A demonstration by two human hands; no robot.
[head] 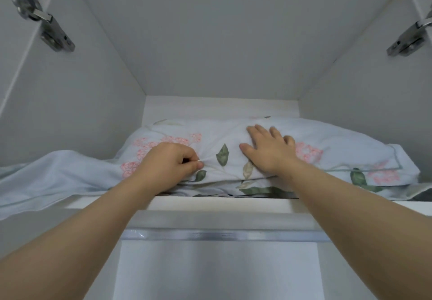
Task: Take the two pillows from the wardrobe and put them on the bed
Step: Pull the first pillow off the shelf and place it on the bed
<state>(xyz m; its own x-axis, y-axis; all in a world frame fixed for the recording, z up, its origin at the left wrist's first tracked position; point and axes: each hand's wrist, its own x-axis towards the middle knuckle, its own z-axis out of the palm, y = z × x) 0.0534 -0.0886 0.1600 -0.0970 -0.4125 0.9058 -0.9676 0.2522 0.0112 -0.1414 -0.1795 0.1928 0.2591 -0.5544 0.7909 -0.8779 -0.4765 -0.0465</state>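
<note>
A pale blue pillow point(332, 140) printed with pink flowers and green leaves lies on the upper shelf point(210, 202) of a white wardrobe. A second pillow's edge point(261, 191) peeks out beneath it. My left hand point(167, 163) pinches a fold of the top pillow's cover near its front left. On top of that pillow, right of centre, rests my right hand point(272, 151), flat with its fingers spread. Loose pale blue fabric point(46, 178) trails off the pillow to the left, over the shelf's edge.
The compartment's white side walls, back wall and ceiling close in around the pillows. Metal door hinges sit at the upper left point(50, 27) and upper right point(409, 39). A shiny rail point(222, 235) runs under the shelf's front edge.
</note>
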